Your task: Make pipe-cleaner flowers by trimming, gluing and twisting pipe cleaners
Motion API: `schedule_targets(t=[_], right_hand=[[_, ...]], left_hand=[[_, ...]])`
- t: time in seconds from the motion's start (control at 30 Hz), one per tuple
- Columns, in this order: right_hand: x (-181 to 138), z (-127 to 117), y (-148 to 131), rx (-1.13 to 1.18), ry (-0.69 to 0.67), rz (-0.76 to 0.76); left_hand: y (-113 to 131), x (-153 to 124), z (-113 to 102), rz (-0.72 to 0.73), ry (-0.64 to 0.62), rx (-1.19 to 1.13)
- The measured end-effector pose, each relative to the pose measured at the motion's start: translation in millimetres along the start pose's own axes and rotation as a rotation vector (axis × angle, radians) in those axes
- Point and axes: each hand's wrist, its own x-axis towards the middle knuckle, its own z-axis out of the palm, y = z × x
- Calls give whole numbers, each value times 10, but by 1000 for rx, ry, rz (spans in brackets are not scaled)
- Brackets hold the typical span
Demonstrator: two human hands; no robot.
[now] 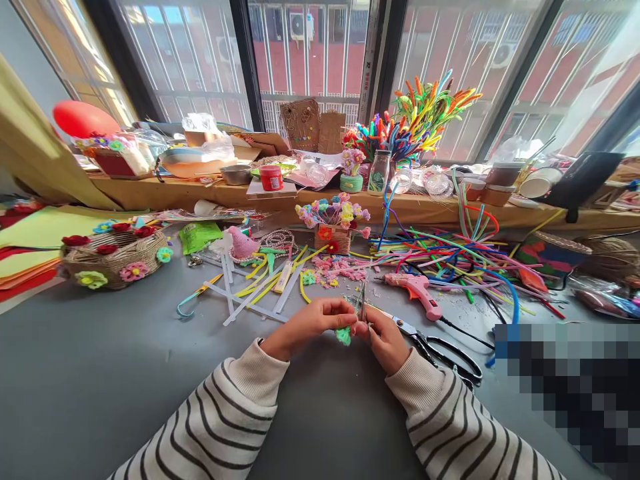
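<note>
My left hand [317,320] is closed, thumb against fingers, on a small mint-green fuzzy pipe cleaner piece [343,335] that hangs below the fingertips. My right hand [385,337] is closed on a slim pair of scissors [363,299] with the metal blades pointing up and away from me. Both sets of fingertips meet above the grey table, so the exact contact between blades and green piece is hidden. Right of my hand lie large black-handled scissors [445,350]. Just beyond them is a pink glue gun [417,291] with a black cord.
Clear glue sticks [240,303] and yellow strips lie ahead on the left. Pink and yellow scraps [345,268] are scattered beyond my hands. Loose pipe cleaners [450,250] pile up at right. A flower-trimmed woven basket [117,257] stands far left; a flower-filled box [334,237] stands ahead.
</note>
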Motion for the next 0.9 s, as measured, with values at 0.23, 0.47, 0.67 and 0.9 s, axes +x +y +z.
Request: schedule_targets(t=[0.23, 0.47, 0.67, 0.9], right_hand=[[1, 9, 33, -68, 65, 55], [0, 0, 21, -9, 16, 83], [5, 3, -19, -25, -26, 60], [2, 7, 30, -80, 2, 77]], left_hand=[[-26, 2, -12, 5, 49, 40], [-5, 9, -11, 21, 74, 24], [10, 6, -6, -16, 72, -23], [17, -4, 2, -42, 77, -61]])
